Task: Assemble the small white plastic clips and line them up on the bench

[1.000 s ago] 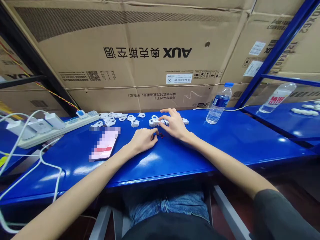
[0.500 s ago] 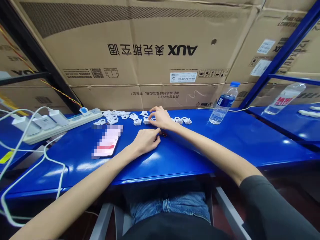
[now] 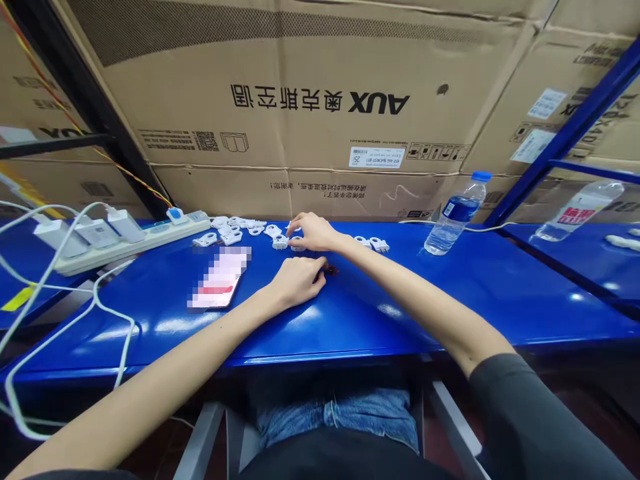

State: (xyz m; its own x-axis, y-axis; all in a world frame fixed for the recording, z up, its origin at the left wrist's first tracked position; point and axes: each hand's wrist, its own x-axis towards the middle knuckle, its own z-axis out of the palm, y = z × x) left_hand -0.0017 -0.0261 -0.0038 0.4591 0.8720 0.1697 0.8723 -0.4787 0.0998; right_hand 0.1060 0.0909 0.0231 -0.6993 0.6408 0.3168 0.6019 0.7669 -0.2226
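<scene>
My left hand (image 3: 299, 281) rests on the blue table with its fingers curled closed. A small dark-red thing (image 3: 331, 269) shows at its fingertips, mostly hidden, and its kind is unclear. Farther back, my right hand (image 3: 314, 232) arches over the row of white plugs with ring-shaped handles, fingers bent and spread apart. One white plug (image 3: 298, 244) lies partly covered beneath it, and another white plug (image 3: 279, 243) lies just left of its fingertips. Two more plugs (image 3: 379, 245) lie to the right of the wrist. Several others form a loose pile (image 3: 233, 230) at the left.
A phone (image 3: 220, 280) lies left of my left hand. Behind it runs a power strip (image 3: 145, 245) with chargers and white cables (image 3: 131, 333). A water bottle (image 3: 455, 217) stands at the right. Large cardboard boxes (image 3: 300, 147) wall off the back of the blue table (image 3: 380, 320).
My right hand has shifted a little left along the row of plugs. My left hand stays nearly in place. The whole view has swung slightly left.
</scene>
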